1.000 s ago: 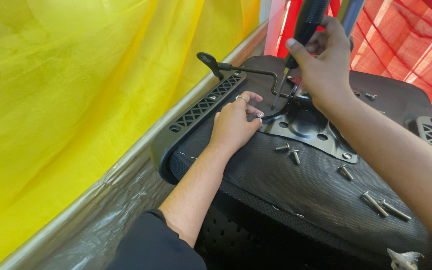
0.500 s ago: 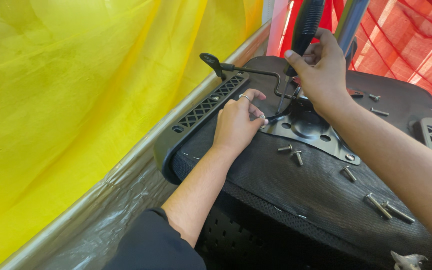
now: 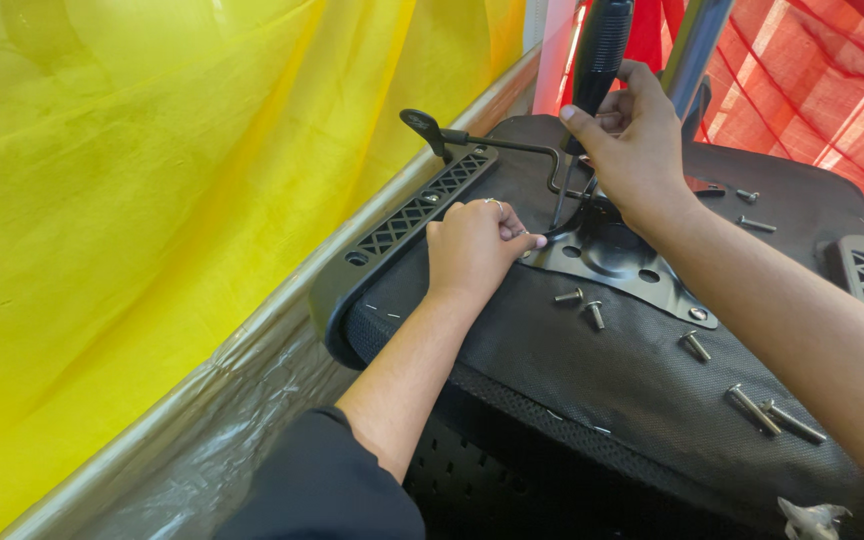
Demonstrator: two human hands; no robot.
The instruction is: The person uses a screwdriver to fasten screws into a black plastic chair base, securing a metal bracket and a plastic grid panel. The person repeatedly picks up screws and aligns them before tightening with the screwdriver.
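Left hand (image 3: 472,245): curled up at the near-left corner of the metal plate (image 3: 620,262), fingers pinched on something small there, too tiny to make out.
Right hand (image 3: 637,140): fingers wrapped round the black cylinder (image 3: 602,45) standing up out of the plate.
Metal plate: lies flat on the upturned black chair seat (image 3: 602,370), about mid-seat.
Lever (image 3: 482,142): thin black rod with a knob end, running from the plate toward the left armrest bracket (image 3: 407,220).
Loose bolts (image 3: 582,305): scattered on the seat fabric, a couple just beside the plate, longer ones (image 3: 772,415) nearer the right edge.
Background: yellow sheet (image 3: 152,200) on the left, red netting (image 3: 812,90) on the right.
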